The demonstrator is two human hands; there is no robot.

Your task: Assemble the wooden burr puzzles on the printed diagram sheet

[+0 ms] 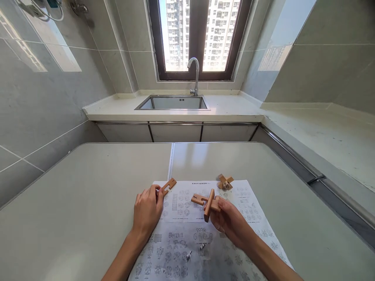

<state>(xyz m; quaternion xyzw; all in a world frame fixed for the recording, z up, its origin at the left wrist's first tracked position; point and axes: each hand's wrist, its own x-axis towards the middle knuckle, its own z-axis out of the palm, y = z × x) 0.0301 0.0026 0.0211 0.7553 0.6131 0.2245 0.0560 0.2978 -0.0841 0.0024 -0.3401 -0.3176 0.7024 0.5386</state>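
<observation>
My right hand (227, 218) is closed around two interlocked wooden puzzle pieces (209, 205), one crossing the other, raised over a printed sheet. Between the thumb and fingers of my left hand (149, 207) is a flat wooden puzzle piece (169, 186) with a notch cut in it; its far end points up and right. Beyond my right hand, a small assembled wooden puzzle (225, 182) with crossing bars rests on the sheet's far edge. The instruction sheet (181, 228) lies under both hands, covered in small line drawings of puzzle shapes.
The pale table (73, 195) spreads out on both sides of the sheet. Past its far edge stands a counter (228, 102) with a sink (172, 102) and a tap (195, 76) below a window. Another counter (328, 128) runs along the right, and a tiled wall (52, 89) bounds the left.
</observation>
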